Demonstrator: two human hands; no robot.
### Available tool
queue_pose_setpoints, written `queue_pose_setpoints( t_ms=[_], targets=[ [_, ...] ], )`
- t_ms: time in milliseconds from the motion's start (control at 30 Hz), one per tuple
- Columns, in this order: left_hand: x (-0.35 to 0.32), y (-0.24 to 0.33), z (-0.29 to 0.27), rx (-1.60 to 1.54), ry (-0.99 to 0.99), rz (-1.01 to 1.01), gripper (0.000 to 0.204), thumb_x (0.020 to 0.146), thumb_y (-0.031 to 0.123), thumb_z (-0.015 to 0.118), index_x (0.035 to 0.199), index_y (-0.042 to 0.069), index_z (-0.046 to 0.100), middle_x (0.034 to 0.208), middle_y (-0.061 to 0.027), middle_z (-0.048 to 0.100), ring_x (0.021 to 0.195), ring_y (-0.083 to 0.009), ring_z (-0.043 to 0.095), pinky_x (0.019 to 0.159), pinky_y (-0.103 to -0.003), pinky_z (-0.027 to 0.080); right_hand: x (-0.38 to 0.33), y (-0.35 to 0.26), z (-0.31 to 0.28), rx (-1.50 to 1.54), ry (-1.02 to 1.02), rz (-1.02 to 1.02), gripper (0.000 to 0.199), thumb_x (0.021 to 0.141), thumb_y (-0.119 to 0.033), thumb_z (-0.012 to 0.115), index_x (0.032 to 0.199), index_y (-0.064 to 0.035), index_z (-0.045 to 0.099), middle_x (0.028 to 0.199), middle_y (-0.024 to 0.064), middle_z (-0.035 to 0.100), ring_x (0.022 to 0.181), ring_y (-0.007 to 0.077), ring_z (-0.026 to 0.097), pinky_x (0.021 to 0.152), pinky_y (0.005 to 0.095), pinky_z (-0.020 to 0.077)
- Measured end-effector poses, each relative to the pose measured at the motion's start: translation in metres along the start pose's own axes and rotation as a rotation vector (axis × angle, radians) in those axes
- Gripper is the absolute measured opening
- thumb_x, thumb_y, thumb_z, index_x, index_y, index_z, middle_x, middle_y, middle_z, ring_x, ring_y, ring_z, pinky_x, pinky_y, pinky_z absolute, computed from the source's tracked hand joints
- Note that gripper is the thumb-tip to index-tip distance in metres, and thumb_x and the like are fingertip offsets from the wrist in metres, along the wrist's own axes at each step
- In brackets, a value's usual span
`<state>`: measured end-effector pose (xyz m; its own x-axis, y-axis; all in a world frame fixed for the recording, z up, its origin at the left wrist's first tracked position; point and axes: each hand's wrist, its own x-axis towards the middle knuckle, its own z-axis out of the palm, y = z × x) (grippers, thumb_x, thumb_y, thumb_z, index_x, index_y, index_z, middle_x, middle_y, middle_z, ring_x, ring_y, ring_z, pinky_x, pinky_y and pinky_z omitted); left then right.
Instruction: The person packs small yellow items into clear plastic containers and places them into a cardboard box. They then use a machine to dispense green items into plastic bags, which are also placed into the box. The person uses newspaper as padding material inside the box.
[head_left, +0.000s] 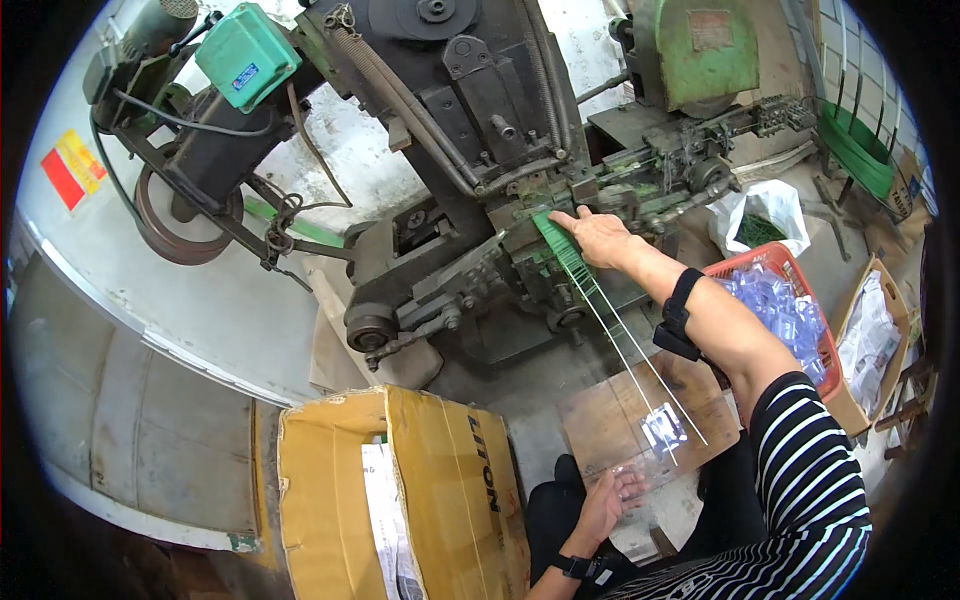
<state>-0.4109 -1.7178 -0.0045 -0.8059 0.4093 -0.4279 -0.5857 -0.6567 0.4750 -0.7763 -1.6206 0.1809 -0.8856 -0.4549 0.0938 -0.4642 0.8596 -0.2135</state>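
Observation:
My right hand (600, 240) reaches out to the machine, its fingers at the upper end of a row of thin green pieces (562, 248). The row lies across two thin parallel metal rails (622, 352) that slope down towards me. Near the rails' lower end sits a shiny clear plastic piece (663, 428). Low in front of me, my left hand (605, 502) is palm up with its fingers curled around what looks like a clear plastic piece (655, 468). Its exact shape is hard to make out against the wooden board (610, 415).
A dark, greasy machine (490, 110) fills the far side. To the right stand a red basket (828, 350) of clear plastic pieces, a white bag (735, 215) with green bits and a cardboard box (868, 400). A large open carton (440, 480) is at the left.

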Motion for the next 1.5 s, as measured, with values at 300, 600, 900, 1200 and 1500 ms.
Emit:
queue_pose_setpoints(
  t_ms=[300, 600, 900, 1200, 1500],
  targets=[
    [0.006, 0.01, 0.036, 0.006, -0.009, 0.0, 0.057, 0.096, 0.048, 0.031, 0.129, 0.002, 0.038, 0.114, -0.0133, 0.055, 0.106, -0.0253, 0.056, 0.081, -0.035, 0.05, -0.075, -0.004, -0.011, 0.278, -0.077, -0.098, 0.028, 0.072, 0.003, 0.049, 0.093, -0.0041, 0.067, 0.097, 0.0189, 0.064, 0.098, 0.0352, 0.059, 0.083, 0.042, 0.0468],
    [0.006, 0.01, 0.11, 0.025, 0.007, 0.123, 0.058, 0.097, 0.049, 0.026, 0.129, 0.002, 0.036, 0.112, -0.0152, 0.054, 0.105, -0.0276, 0.056, 0.081, -0.037, 0.05, -0.142, 0.01, 0.023, 0.708, -0.015, -0.116, 0.024, 0.081, -0.01, 0.058, 0.101, 0.0011, 0.064, 0.097, 0.0209, 0.065, 0.094, 0.0316, 0.063, 0.082, 0.0369, 0.0478],
    [0.021, 0.019, 0.145, -0.131, 0.078, 0.275, 0.048, 0.099, 0.044, 0.028, 0.119, 0.003, 0.044, 0.113, -0.014, 0.056, 0.104, -0.027, 0.057, 0.084, -0.04, 0.049, -0.268, -0.012, 0.012, 0.855, -0.031, 0.027, 0.021, 0.079, -0.008, 0.057, 0.098, -0.0004, 0.063, 0.092, 0.0197, 0.064, 0.087, 0.0346, 0.062, 0.075, 0.0388, 0.0481],
    [0.033, 0.039, 0.14, -0.013, 0.1, 0.178, 0.042, 0.098, 0.043, 0.028, 0.113, 0.009, 0.049, 0.104, -0.0079, 0.061, 0.094, -0.0229, 0.061, 0.073, -0.042, 0.055, -0.287, -0.03, -0.007, 0.453, 0.131, -0.007, 0.019, 0.078, -0.007, 0.057, 0.094, -0.0027, 0.065, 0.089, 0.0148, 0.058, 0.085, 0.035, 0.058, 0.072, 0.0416, 0.046],
    [0.026, 0.039, 0.122, -0.088, 0.019, 0.147, 0.054, 0.099, 0.044, 0.021, 0.125, 0.004, 0.044, 0.108, -0.0154, 0.06, 0.097, -0.0298, 0.061, 0.075, -0.039, 0.054, -0.13, -0.013, -0.022, 0.256, 0.028, -0.113, 0.072, 0.07, 0.006, 0.05, 0.136, -0.0182, 0.036, 0.114, 0.024, 0.05, 0.102, 0.0392, 0.055, 0.086, 0.0435, 0.0459]
  ],
)
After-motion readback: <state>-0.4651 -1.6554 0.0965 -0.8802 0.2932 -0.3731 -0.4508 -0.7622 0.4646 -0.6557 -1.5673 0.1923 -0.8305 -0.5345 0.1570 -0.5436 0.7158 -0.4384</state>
